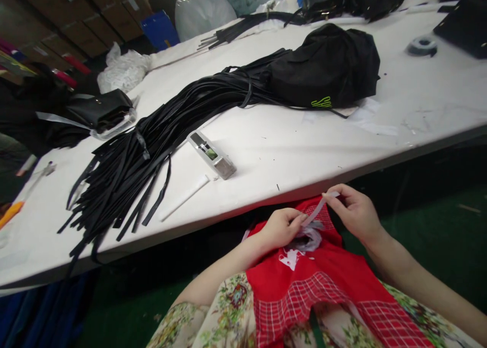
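Black straps point(133, 165) fan out across the white counter point(289, 140), between nine and ten o'clock from the tape strip point(315, 213), which stretches between the person's hands above the lap. At nine o'clock from the strip lies a thin white stick point(185, 198); at ten, a grey handheld tool point(212, 155). The left hand point(283, 227), at eight o'clock, pinches the strip's lower end between thumb and fingers. Just below the strip, towards six o'clock, a greyish tape roll point(314, 238) rests on the red apron point(323, 272); whether the strip joins it, I cannot tell. The strip is pale and narrow, and probably very light, thin and limp, so it should hang straight only under gentle tension. If one face is sticky, it could fold onto itself or cling to skin; the extreme ends or edges seem the best hold, with a light pinch. At three o'clock, the right hand point(353, 208) pinches near the upper end, thumb against fingers, a short tail poking past. A grey roll point(422, 46) sits on the counter at one o'clock.
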`<state>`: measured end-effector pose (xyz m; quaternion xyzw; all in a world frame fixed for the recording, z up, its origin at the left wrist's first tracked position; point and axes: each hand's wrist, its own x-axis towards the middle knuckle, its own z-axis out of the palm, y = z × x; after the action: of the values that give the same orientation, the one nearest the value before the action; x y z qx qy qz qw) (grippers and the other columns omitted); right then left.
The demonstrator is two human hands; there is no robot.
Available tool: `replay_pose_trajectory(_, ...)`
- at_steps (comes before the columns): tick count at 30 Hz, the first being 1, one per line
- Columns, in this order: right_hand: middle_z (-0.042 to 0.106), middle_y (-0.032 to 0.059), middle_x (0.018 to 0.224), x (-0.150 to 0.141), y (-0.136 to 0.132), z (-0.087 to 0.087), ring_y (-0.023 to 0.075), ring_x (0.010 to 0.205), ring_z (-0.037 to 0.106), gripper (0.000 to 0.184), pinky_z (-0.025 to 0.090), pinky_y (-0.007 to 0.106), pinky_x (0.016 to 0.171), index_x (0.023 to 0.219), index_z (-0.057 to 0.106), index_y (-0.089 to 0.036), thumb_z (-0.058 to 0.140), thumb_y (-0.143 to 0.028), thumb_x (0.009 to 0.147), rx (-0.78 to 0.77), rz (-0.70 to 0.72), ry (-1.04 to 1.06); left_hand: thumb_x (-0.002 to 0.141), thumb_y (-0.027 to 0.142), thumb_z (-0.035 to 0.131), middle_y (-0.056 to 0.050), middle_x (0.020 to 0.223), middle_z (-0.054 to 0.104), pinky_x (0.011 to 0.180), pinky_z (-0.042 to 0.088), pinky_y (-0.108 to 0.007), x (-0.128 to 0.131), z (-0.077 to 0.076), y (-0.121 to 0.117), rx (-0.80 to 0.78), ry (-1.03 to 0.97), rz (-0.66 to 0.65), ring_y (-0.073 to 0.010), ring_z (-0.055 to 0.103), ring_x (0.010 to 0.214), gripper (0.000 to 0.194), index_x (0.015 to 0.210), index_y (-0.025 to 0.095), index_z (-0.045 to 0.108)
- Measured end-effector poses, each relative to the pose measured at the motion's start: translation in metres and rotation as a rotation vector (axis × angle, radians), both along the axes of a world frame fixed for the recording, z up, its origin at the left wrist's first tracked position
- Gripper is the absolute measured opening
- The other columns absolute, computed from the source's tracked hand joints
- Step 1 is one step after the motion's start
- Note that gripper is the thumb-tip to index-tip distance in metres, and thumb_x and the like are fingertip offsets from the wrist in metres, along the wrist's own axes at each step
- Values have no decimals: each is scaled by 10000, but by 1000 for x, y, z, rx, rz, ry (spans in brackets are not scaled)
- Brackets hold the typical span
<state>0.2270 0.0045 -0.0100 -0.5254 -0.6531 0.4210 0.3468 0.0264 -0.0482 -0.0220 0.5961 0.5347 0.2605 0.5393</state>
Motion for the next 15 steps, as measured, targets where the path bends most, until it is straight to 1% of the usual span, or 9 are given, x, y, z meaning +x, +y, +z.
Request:
replay_pose_trajectory(2,680,14,740,11,-2,5,145,625,614,213,508,244,589,853,640,-209,631,-420,879,-14,-4,81,916,416,477,-25,698,665,597,443,-245,-2,-13,4,-178,-38,44,-120,549,586,385,900,135,739)
replay_pose_trajectory(4,700,22,757,19,-7,9,142,623,638,179,539,240,600,893,643,-212,614,-388,903,-54,73,141,904,473,488,-27,673,664,551,453,-248,-3,-23,7,-372,-161,80,-122,556,537,424,950,129,730)
replay_pose_trajectory(6,726,40,805,22,-15,12,154,664,680,154,572,249,634,943,652,-213,586,-351,927,-68,176,131,878,522,524,-32,666,667,535,474,-252,-2,-26,9,-479,-273,106,-127,579,521,449,957,125,719)
replay_pose_trajectory(8,747,49,861,22,-24,13,166,714,711,146,589,256,671,991,660,-219,566,-316,937,-26,271,48,844,565,568,-27,654,665,520,479,-245,0,-26,9,-507,-329,111,-123,583,502,472,952,129,713)
replay_pose_trajectory(9,754,49,884,21,-27,12,171,734,720,141,592,259,685,994,666,-224,566,-304,934,22,306,-14,831,586,579,-25,648,665,509,475,-240,0,-25,10,-512,-346,107,-118,579,489,489,950,131,712)
replay_pose_trajectory(12,771,46,918,17,-35,8,187,795,735,133,598,280,748,963,689,-233,574,-283,918,228,383,-193,815,636,572,-27,663,681,491,462,-228,0,-24,12,-538,-382,88,-105,568,461,544,959,131,710)
replay_pose_trajectory(15,771,54,1018,16,-42,-1,210,920,735,159,596,322,844,993,705,-248,566,-239,917,395,480,-264,819,652,554,-35,701,705,496,457,-223,-2,-25,13,-543,-387,83,-95,566,458,567,983,133,712)
